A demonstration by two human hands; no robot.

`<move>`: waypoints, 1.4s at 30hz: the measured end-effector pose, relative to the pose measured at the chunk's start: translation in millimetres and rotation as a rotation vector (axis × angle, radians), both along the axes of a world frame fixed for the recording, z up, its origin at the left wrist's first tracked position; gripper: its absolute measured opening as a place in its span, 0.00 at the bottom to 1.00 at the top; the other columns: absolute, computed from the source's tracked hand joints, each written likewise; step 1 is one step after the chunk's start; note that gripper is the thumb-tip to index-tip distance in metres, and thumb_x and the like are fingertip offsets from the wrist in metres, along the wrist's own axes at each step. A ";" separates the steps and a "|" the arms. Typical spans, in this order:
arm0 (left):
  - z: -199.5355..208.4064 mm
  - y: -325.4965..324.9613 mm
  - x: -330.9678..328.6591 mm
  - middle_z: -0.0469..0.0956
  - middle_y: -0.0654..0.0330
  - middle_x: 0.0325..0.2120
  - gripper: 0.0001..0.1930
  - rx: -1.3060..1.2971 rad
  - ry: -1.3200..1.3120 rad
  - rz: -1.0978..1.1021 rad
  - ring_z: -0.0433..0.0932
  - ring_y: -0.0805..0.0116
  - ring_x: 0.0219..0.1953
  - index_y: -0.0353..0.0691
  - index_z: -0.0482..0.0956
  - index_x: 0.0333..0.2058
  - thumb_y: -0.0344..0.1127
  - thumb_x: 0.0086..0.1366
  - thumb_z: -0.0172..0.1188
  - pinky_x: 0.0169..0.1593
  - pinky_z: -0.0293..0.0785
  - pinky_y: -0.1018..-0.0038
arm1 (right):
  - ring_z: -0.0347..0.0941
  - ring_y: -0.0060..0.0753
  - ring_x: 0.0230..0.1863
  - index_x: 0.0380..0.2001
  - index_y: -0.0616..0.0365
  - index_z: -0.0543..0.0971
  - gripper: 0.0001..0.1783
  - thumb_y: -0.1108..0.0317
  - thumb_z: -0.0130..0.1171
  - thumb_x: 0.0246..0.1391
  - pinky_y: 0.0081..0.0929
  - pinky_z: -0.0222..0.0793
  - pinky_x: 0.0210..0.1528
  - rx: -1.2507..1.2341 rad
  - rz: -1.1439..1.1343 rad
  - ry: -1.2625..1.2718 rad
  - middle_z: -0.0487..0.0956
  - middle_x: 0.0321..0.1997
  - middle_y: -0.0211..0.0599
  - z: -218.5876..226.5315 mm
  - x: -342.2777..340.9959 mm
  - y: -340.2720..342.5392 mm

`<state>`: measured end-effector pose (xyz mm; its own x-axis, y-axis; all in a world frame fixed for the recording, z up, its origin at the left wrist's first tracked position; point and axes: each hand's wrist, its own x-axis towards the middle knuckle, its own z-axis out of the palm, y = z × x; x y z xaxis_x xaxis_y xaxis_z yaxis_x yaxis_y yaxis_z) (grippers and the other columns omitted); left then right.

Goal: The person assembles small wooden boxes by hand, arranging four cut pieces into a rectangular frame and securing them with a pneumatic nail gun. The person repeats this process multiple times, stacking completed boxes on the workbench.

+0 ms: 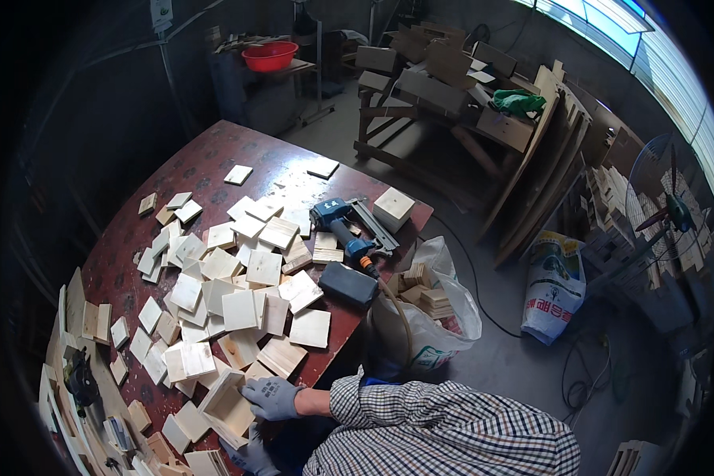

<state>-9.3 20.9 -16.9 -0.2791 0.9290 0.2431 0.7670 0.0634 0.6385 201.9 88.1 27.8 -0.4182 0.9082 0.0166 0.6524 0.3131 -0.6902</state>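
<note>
A small open-topped wooden box (232, 403) is tilted at the table's near edge, its hollow inside showing. My right hand (273, 397), in a grey work glove, is closed on the box's right wall, thumb and fingers at the rim. Below it my left hand (250, 455), also gloved, grips the box's lower corner; part of that hand is hidden by the frame edge and my sleeve. Many loose square wooden pieces (243, 309) lie heaped beyond the box. A blue nail gun (343, 224) rests at the right of the heap, its orange-fitted hose running off the table.
A dark block (348, 284) and a closed wooden box (393, 208) sit along the right table edge. A white sack (451, 337) of wood pieces stands beside the red table (127, 230). Further right are a printed sack (554, 289), a fan (674, 213) and leaning boards (543, 159).
</note>
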 end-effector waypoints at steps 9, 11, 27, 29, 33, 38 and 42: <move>36.2 -17.2 11.5 0.84 0.43 0.51 0.39 0.133 -0.157 0.044 0.83 0.47 0.51 0.32 0.77 0.60 0.58 0.62 0.73 0.53 0.80 0.55 | 0.79 0.59 0.51 0.57 0.64 0.74 0.26 0.57 0.53 0.62 0.50 0.75 0.55 0.022 0.071 0.010 0.76 0.55 0.55 -0.3 -14.7 3.6; 9.0 -1.8 -4.1 0.79 0.42 0.56 0.42 0.038 -0.072 0.134 0.79 0.43 0.55 0.28 0.74 0.61 0.47 0.54 0.81 0.60 0.76 0.54 | 0.79 0.59 0.51 0.56 0.64 0.74 0.26 0.57 0.54 0.62 0.50 0.75 0.54 0.016 0.054 -0.012 0.77 0.54 0.55 0.8 -16.0 1.8; 5.1 -11.0 -3.4 0.83 0.45 0.49 0.42 0.116 -0.147 0.053 0.83 0.44 0.48 0.30 0.77 0.56 0.51 0.50 0.84 0.53 0.80 0.58 | 0.80 0.50 0.48 0.62 0.61 0.75 0.28 0.52 0.57 0.68 0.43 0.76 0.52 0.040 -0.006 0.187 0.79 0.48 0.50 42.5 47.2 7.1; 16.3 -15.2 2.3 0.83 0.46 0.48 0.40 0.108 -0.134 0.085 0.83 0.45 0.48 0.31 0.77 0.55 0.51 0.50 0.84 0.53 0.80 0.58 | 0.80 0.48 0.44 0.57 0.59 0.78 0.24 0.55 0.59 0.65 0.44 0.76 0.48 0.213 -0.317 0.310 0.80 0.43 0.49 81.6 105.0 24.1; 3.2 -9.2 -1.4 0.83 0.47 0.47 0.42 0.124 -0.080 0.053 0.83 0.45 0.46 0.30 0.78 0.54 0.54 0.48 0.84 0.51 0.80 0.59 | 0.80 0.55 0.53 0.64 0.60 0.73 0.36 0.44 0.59 0.65 0.48 0.75 0.55 0.222 -0.962 -0.253 0.81 0.53 0.56 93.9 273.7 96.1; -2.1 -8.2 -4.5 0.82 0.46 0.46 0.45 0.116 0.024 0.050 0.82 0.43 0.47 0.30 0.78 0.54 0.60 0.48 0.82 0.51 0.80 0.57 | 0.73 0.56 0.69 0.74 0.56 0.65 0.53 0.28 0.56 0.59 0.48 0.70 0.68 -0.220 -1.018 -0.557 0.73 0.70 0.55 102.7 337.5 135.3; 10.6 -12.8 -0.2 0.84 0.48 0.42 0.42 0.118 -0.021 0.080 0.84 0.43 0.41 0.33 0.79 0.51 0.63 0.49 0.80 0.45 0.81 0.56 | 0.71 0.54 0.70 0.69 0.65 0.70 0.52 0.32 0.65 0.54 0.43 0.70 0.69 -0.145 -0.897 -0.620 0.75 0.68 0.57 62.2 337.8 179.7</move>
